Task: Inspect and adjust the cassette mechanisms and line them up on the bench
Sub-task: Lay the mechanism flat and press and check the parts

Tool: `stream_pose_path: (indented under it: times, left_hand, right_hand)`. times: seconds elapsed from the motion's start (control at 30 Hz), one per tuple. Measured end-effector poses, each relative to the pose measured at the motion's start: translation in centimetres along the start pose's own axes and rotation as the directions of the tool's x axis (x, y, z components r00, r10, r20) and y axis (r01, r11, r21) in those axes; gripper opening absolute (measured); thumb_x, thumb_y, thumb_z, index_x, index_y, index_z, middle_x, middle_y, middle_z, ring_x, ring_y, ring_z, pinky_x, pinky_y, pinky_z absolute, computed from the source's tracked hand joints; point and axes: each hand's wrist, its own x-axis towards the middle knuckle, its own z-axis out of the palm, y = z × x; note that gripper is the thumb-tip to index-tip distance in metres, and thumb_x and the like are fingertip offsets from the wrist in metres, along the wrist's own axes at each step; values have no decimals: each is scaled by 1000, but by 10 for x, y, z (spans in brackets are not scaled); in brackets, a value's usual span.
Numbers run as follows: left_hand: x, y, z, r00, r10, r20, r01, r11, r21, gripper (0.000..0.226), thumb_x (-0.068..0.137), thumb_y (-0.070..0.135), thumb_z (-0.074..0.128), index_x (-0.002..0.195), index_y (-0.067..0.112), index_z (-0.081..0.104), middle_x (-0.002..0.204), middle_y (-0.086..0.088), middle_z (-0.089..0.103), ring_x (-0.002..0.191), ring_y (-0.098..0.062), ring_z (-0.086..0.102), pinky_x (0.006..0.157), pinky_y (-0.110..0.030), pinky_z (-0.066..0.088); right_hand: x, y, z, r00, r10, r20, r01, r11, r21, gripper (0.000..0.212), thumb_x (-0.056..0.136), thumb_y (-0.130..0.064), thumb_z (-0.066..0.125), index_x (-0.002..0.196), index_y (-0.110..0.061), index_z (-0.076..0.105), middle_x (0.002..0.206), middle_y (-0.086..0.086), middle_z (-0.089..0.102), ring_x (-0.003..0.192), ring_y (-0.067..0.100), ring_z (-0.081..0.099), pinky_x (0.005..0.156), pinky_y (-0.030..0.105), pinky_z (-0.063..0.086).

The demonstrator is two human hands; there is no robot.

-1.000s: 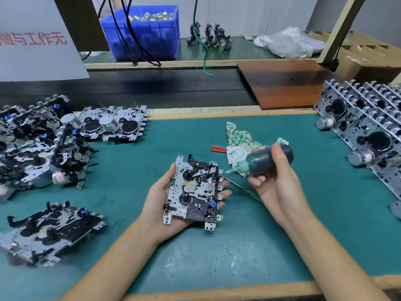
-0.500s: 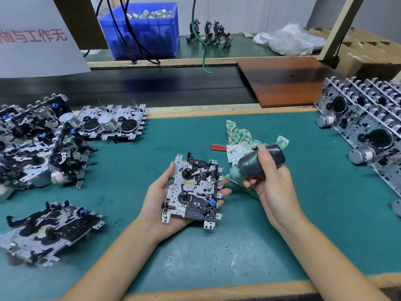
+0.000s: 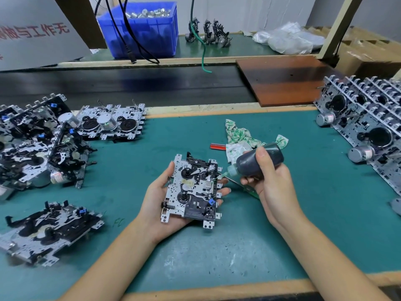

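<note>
Oiling step, most likely. Left hand point(image 3: 165, 198) cupped under cassette mechanism point(image 3: 193, 190); right hand point(image 3: 269, 179) wrapped round dark bottle point(image 3: 258, 161), tip at its edge. Next: gentle squeeze, then into the row point(image 3: 368, 131).

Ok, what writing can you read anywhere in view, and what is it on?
"做与工作无", red characters on the white sign at top left, cut off at both ends.
Motor labels in the row on the right: too small to read.
Green marks on the mat: not legible.
</note>
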Motion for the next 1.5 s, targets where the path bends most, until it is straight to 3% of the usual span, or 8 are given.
stream_pose_path:
  times: [0.27, 0.67, 0.93, 1.07, 1.13, 1.2, 1.4, 1.5]
  left_hand:
    - [1, 2, -2, 1000, 8, -11, -8, 1000, 6, 70, 91, 53, 40, 128, -5, 54, 134, -34, 46, 121, -48, 50, 101, -57, 40]
    - [1, 1, -1, 999, -29, 36, 25, 992, 121, 83, 83, 65, 44, 131, -2, 53, 136, -31, 47, 122, -46, 49, 106, -55, 35]
    - [-1, 3, -2, 979, -134, 155, 110, 982, 154, 88, 84, 70, 42, 134, -2, 50, 137, -33, 44, 122, -48, 49, 107, -57, 34]
    - [0, 6, -6, 958, -244, 149, 208, 952, 224, 90, 83, 72, 42, 135, -1, 49, 137, -32, 45, 120, -46, 50, 108, -58, 29]
    - [4, 10, -5, 955, -294, 44, 267, 914, 306, 88, 83, 73, 40, 133, 3, 53, 136, -28, 49, 121, -43, 52, 108, -55, 35]
    - [9, 16, -2, 947, -309, -85, 316, 861, 399, 79, 81, 70, 43, 128, 9, 60, 134, -21, 54, 122, -36, 54, 107, -49, 38]
    - [13, 27, 38, 916, -198, -348, 400, 430, 809, 63, 63, 81, 31, 109, 47, 55, 93, 28, 64, 83, 19, 59, 81, -7, 46]
    - [-3, 26, 32, 938, 160, -308, 256, 279, 925, 76, 72, 81, 23, 71, 25, 74, 66, 15, 69, 70, -2, 63, 77, -22, 39]
  right_hand:
    - [4, -13, -10, 986, -157, -50, 153, 985, -72, 45, 57, -40, 78, 89, -13, 61, 80, 0, 71, 73, 17, 68, 63, 25, 56]
    - [15, -1, -27, 956, -277, 99, 282, 765, -578, 40, 74, 0, 75, 94, -29, 56, 92, -17, 64, 80, -8, 62, 72, 3, 43]
    - [11, -5, -37, 944, -330, -15, 208, 628, -750, 43, 76, -12, 75, 112, -24, 55, 88, -19, 58, 90, 14, 62, 84, 29, 46]
    - [-4, -15, -33, 573, -769, 283, 655, 222, -722, 35, 78, -14, 68, 109, -12, 52, 97, -7, 47, 85, 18, 49, 76, 27, 40]
    - [-14, -12, -37, 429, -635, 642, 777, -103, -621, 35, 80, -18, 63, 112, -13, 51, 99, -2, 54, 87, 20, 51, 77, 29, 42]
    - [-19, -7, -42, 495, -367, 788, 767, -242, -595, 53, 79, -35, 62, 125, -14, 48, 110, 4, 59, 99, 20, 54, 84, 31, 41]
    - [-24, -3, -46, 537, -186, 823, 735, -376, -565, 67, 73, -72, 48, 88, -10, 67, 86, 1, 65, 76, 22, 62, 71, 34, 51]
    - [-28, 0, -51, 543, -232, 807, 740, -321, -591, 64, 74, -77, 48, 70, -14, 61, 69, -4, 57, 67, 20, 55, 69, 34, 43]
